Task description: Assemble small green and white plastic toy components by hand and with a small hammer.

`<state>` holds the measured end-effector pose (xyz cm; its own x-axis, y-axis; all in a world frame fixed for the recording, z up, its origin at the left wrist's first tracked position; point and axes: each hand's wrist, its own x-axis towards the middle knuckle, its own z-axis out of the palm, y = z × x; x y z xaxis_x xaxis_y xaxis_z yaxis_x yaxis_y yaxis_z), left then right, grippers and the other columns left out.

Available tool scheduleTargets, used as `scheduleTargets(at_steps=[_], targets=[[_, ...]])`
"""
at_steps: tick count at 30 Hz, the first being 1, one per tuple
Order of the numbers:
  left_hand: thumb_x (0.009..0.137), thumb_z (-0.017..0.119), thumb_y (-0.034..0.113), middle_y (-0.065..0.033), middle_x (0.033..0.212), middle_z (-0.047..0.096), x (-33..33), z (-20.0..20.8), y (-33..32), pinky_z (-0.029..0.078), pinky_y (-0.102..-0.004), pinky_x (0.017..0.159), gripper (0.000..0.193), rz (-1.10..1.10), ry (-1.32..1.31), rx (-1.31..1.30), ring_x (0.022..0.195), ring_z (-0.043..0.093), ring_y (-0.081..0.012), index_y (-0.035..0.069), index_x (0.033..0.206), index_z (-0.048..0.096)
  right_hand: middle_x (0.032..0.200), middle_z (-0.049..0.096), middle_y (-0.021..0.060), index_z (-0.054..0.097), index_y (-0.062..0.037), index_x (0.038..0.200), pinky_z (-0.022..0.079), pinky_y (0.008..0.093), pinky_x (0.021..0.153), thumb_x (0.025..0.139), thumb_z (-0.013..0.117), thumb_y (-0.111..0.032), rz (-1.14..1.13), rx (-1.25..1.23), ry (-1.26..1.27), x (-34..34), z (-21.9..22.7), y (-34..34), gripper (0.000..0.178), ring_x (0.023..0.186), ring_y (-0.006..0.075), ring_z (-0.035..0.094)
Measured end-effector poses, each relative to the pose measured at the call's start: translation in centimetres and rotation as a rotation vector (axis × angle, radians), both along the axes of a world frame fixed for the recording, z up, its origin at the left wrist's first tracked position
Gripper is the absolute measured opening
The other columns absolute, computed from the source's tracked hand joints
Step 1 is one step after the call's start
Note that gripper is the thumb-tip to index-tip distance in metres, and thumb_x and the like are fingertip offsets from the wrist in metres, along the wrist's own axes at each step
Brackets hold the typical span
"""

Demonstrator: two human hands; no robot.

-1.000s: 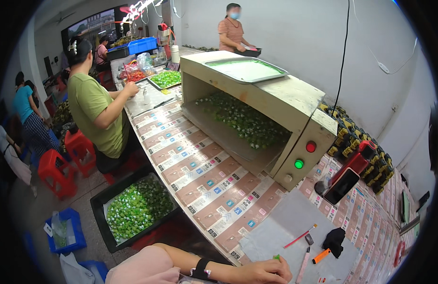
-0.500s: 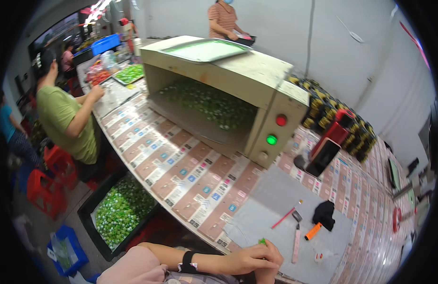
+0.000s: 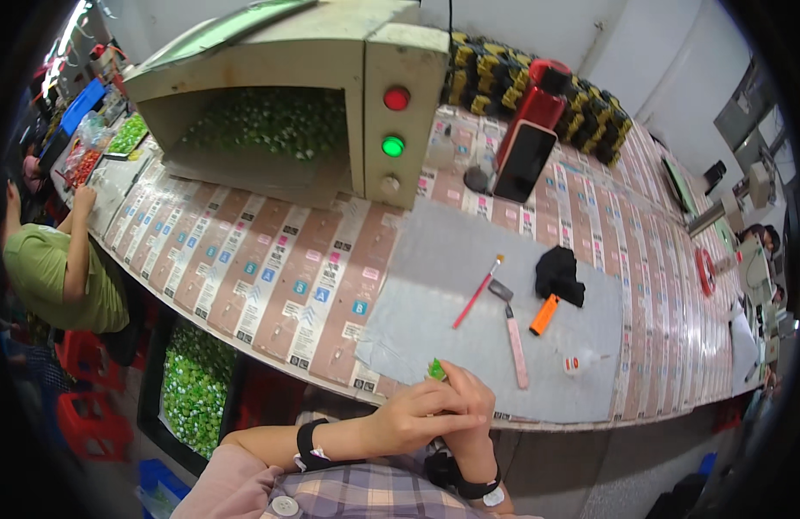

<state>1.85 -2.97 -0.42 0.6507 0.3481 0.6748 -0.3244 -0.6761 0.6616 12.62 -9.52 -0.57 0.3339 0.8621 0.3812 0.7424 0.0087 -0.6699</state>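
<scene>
Near the front edge of the table, my left hand (image 3: 414,417) and my right hand (image 3: 471,396) are pressed together, with fingers curled and overlapping. A small bright green piece (image 3: 436,370) pokes out at the top between the fingertips. Its lower part is hidden, so its kind is unclear. Just beyond lies a grey mat (image 3: 434,294), carrying a thin red-handled brush (image 3: 478,292), a small dark grey block (image 3: 500,290), a pink strip-like tool (image 3: 516,348), an orange-handled tool (image 3: 544,315), a crumpled black cloth (image 3: 559,275) and a small white bottle (image 3: 576,364).
A cream oven-like box (image 3: 356,104) with lit green button holds many green pieces (image 3: 274,125). A phone (image 3: 525,162) leans on a red object (image 3: 538,99). Below the table's left edge sits a black crate (image 3: 151,394) of green pieces. A person in green (image 3: 62,277) works at left.
My view has swung right and downward, so the box and mat appear further left and higher. My right wrist now shows. Both hands stay together with the green piece.
</scene>
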Motion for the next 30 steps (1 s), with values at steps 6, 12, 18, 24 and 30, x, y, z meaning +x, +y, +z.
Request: scheduleTargets(at_steps=[6,12,18,24,30], targets=[[0.065,0.062,0.000,-0.0042,0.090,0.056,0.1,-0.2,0.0,0.048,-0.0309,0.073,0.038,-0.035,0.039,0.043,0.082,0.055,-0.0211,0.008,0.101,0.069,0.076,0.060,0.0119,0.060,-0.0016,0.101,0.047,0.0363,0.059,0.072,0.064,-0.011,-0.020,-0.045,0.016,0.2,-0.3,-0.7,0.031,0.069,0.0300,0.060],[0.064,0.062,0.004,-0.0048,0.097,0.061,0.2,0.5,0.2,0.050,-0.0306,0.068,0.038,0.044,-0.034,0.220,0.084,0.056,-0.0189,0.006,0.101,0.068,0.076,0.062,0.0110,0.060,0.0016,0.099,0.046,0.0295,0.054,0.073,0.069,-0.006,-0.006,-0.008,0.163,-0.1,0.2,-0.2,0.029,0.059,0.0206,0.057],[0.065,0.065,0.004,0.0008,0.095,0.063,0.2,0.2,-0.1,0.049,-0.0272,0.077,0.032,0.018,-0.012,0.261,0.087,0.056,-0.0156,0.012,0.095,0.071,0.078,0.062,0.0134,0.060,-0.0003,0.104,0.048,0.0303,0.055,0.075,0.068,-0.007,0.002,-0.046,0.375,0.2,0.7,-0.4,0.031,0.065,0.0235,0.062],[0.067,0.068,0.003,0.0023,0.091,0.063,0.0,-0.1,0.3,0.049,-0.0283,0.076,0.028,0.043,-0.025,0.256,0.087,0.056,-0.0157,0.012,0.094,0.069,0.088,0.067,0.0107,0.060,0.0013,0.105,0.048,0.0263,0.059,0.076,0.067,-0.004,-0.002,-0.082,0.457,0.4,0.4,-0.6,0.030,0.063,0.0149,0.058],[0.064,0.067,0.007,-0.0044,0.096,0.061,0.0,-0.1,0.4,0.050,-0.0314,0.074,0.033,0.050,-0.039,0.226,0.083,0.057,-0.0197,0.007,0.096,0.070,0.088,0.067,0.0116,0.060,0.0015,0.106,0.049,0.0274,0.060,0.074,0.062,-0.006,0.022,-0.075,0.417,0.4,0.5,-0.8,0.033,0.066,0.0174,0.061]])
